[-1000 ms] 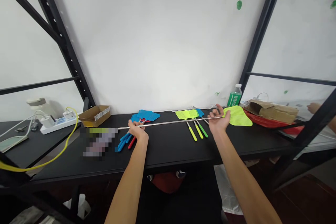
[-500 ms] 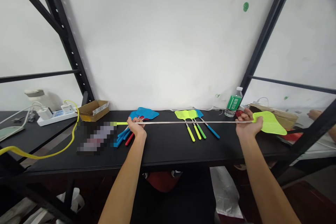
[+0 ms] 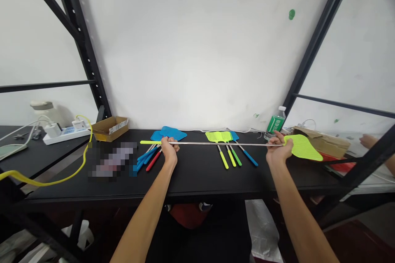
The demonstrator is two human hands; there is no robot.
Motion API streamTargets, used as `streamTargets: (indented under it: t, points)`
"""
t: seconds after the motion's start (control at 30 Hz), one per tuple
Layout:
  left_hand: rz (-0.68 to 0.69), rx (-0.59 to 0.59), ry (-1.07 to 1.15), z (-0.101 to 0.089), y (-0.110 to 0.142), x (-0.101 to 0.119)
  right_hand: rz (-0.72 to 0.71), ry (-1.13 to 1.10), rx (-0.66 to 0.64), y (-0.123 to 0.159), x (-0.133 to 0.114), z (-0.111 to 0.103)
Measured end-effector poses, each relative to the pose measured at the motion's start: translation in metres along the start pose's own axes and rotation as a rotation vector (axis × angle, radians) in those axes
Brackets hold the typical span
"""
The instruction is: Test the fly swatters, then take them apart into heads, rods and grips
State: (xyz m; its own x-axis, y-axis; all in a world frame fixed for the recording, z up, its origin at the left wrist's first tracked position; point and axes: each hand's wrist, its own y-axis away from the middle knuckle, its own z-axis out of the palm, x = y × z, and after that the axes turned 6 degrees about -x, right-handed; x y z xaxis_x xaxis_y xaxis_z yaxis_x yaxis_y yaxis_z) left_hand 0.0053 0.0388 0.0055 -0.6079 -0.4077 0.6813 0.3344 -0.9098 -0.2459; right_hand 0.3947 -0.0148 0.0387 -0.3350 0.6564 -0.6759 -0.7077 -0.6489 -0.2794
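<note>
One yellow swatter (image 3: 212, 144) was held level above the table (image 3: 197, 176).
Left hand (image 3: 170, 151) gripped it near the handle (image 3: 150, 142), right hand (image 3: 277, 151) beside the head (image 3: 305, 147), likely to support both ends.

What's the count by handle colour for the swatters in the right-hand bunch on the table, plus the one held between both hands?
Yellow handles: 3 (two in the bunch, one on the held swatter)
Green handle: 1
Blue handle: 1
Total: 5
</note>
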Motion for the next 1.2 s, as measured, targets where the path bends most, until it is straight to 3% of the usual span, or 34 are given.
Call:
streamTargets:
  t: [0.2, 0.47, 0.7, 0.8, 1.03, 1.2]
  points:
    - [-0.105, -0.110, -0.034, -0.006, 0.000, -0.003, 0.034, -0.017, -0.007, 0.025, 0.021, 0.024]
    - [-0.240, -0.205, -0.117, -0.010, -0.002, -0.006, 0.030, -0.065, -0.023, 0.018, 0.004, 0.014]
    - [-0.056, 0.026, -0.013, -0.016, -0.009, 0.007, 0.034, -0.125, 0.068, -0.011, -0.021, -0.016]
    - [0.028, 0.091, -0.156, -0.021, -0.013, 0.006, 0.038, -0.097, 0.097, -0.021, -0.022, -0.028]
    - [0.051, 0.106, -0.529, -0.026, -0.010, -0.001, 0.096, 0.080, 0.115, -0.031, 0.011, -0.046]
    - [0.028, 0.070, -0.707, -0.026, -0.009, -0.001, 0.057, 0.118, 0.104, -0.043, 0.016, -0.056]
